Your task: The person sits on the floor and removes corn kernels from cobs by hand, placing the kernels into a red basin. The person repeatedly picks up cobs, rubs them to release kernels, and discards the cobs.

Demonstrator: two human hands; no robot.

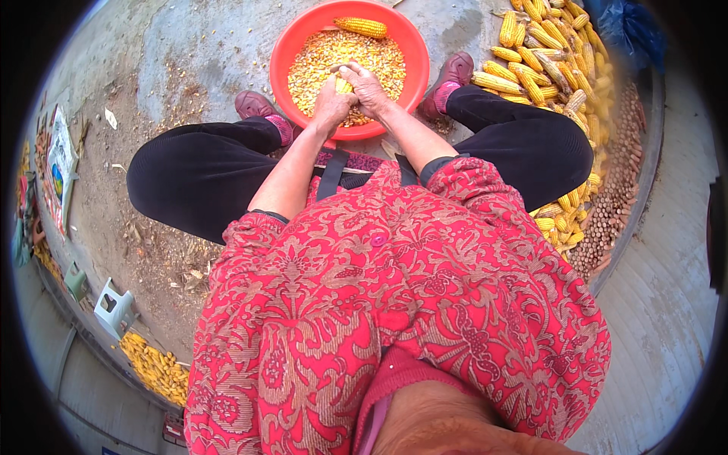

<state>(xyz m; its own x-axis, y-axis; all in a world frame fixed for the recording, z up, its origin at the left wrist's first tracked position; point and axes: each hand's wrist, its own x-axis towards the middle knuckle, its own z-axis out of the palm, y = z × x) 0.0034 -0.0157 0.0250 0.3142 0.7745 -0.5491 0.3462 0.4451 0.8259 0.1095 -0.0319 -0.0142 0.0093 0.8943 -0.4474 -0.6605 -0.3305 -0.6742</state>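
Between my feet on the floor stands a red plastic basin, filled with loose corn kernels. My left hand and my right hand meet over the kernels. Both are closed around an ear of corn, of which only a small yellow part shows between the fingers. A dark piece sticks out at the fingertips; whether it is a tool or part of the cob I cannot tell. Another whole ear of corn lies on the kernels at the basin's far rim.
To the right is a large heap of corn ears, with stacked cobs by the wall. At left lie a printed sack and more ears, near a pale plastic stool. A blue plastic bag is at upper right.
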